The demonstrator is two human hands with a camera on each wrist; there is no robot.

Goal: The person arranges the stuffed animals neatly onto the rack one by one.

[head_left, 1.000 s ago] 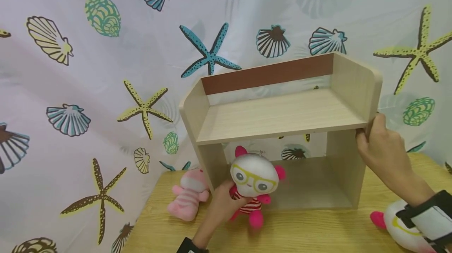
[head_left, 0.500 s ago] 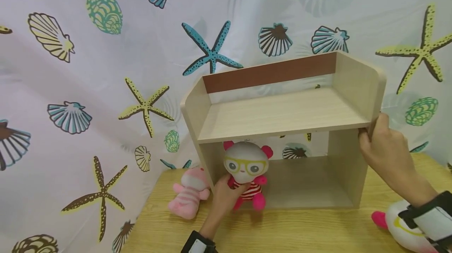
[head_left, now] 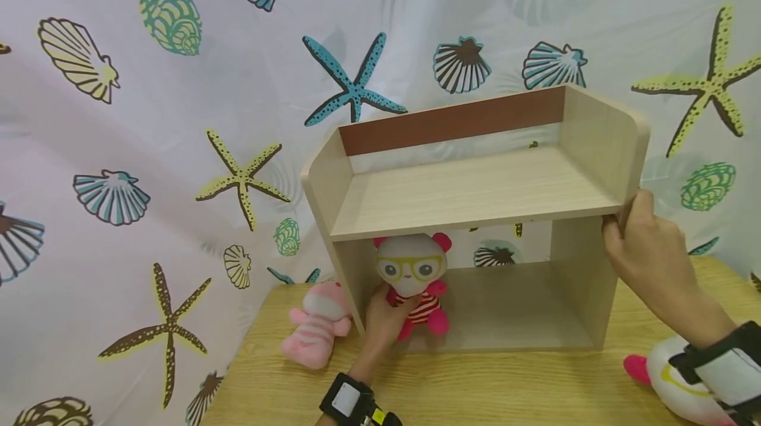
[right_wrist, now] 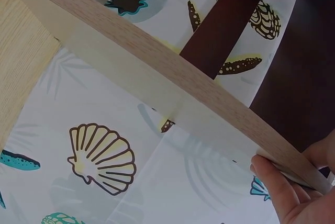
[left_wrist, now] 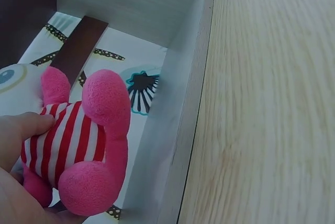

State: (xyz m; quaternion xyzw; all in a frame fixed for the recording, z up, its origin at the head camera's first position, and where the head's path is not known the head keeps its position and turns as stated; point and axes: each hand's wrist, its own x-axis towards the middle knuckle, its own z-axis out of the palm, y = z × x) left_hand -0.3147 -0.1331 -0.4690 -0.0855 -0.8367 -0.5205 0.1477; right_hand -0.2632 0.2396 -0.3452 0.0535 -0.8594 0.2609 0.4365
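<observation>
Plush bear [head_left: 413, 284] in a red-striped shirt, sitting in the wooden shelf's [head_left: 475, 195] lower bay at its left end, looks light and squashy, best held round the belly. Left hand [head_left: 383, 320] grips it there; right hand [head_left: 645, 251] clasps the shelf's right side panel.

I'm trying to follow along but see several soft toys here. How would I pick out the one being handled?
Find the pale wooden shelf standing on the table. In its lower compartment, at the left end, the left hand grips a plush toy by its body. Unlike the pale pink striped toy outside the shelf, it has a white head, yellow glasses, hot-pink ears and a red-and-white striped belly.
</observation>
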